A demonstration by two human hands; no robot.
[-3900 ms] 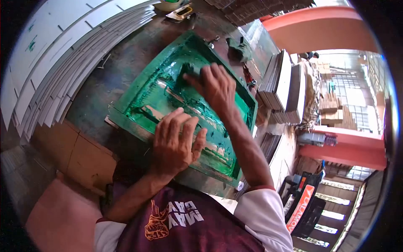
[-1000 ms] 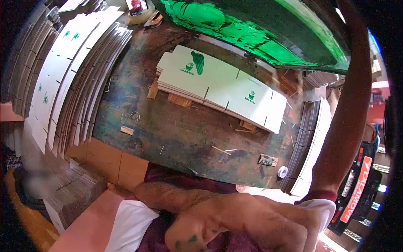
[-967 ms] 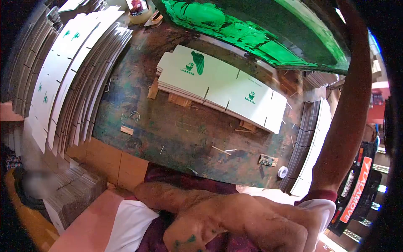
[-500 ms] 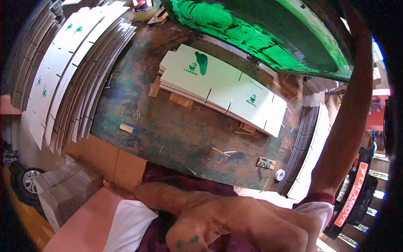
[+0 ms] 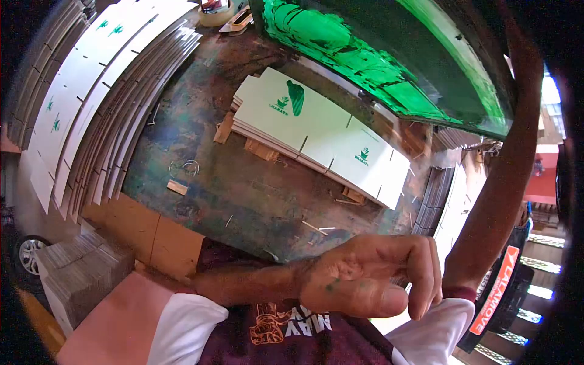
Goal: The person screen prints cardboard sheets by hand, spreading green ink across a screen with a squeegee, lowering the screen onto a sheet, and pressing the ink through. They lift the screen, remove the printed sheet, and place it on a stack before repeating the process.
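Note:
My left hand (image 5: 368, 277) hovers in front of my chest, above the table's near edge. Its thumb is stretched out, the fingers are loosely bent, and nothing is in it; a green stain marks the skin. At the upper right my raised right hand (image 5: 518, 27) is at the outer edge of the tilted screen-printing frame (image 5: 486, 91), apparently holding it up; its fingers are mostly lost in the dark. Wet green ink (image 5: 340, 42) coats the screen. Below it lies a stack of white cardboard sheets (image 5: 316, 131), the top one printed with green cup logos and a footprint-like shape.
Stacked printed cardboard (image 5: 79, 109) stands along the left. More flat cardboard (image 5: 435, 194) is at the right, with a bundle (image 5: 85, 274) at the lower left. A roll of tape (image 5: 216, 13) sits at the back. Small wood pieces (image 5: 177, 187) lie on the stained table (image 5: 255, 207).
My left hand has swung up and away from my body, and its fingers have become clearer. My right arm stays raised at the screen frame. The view has shifted slightly.

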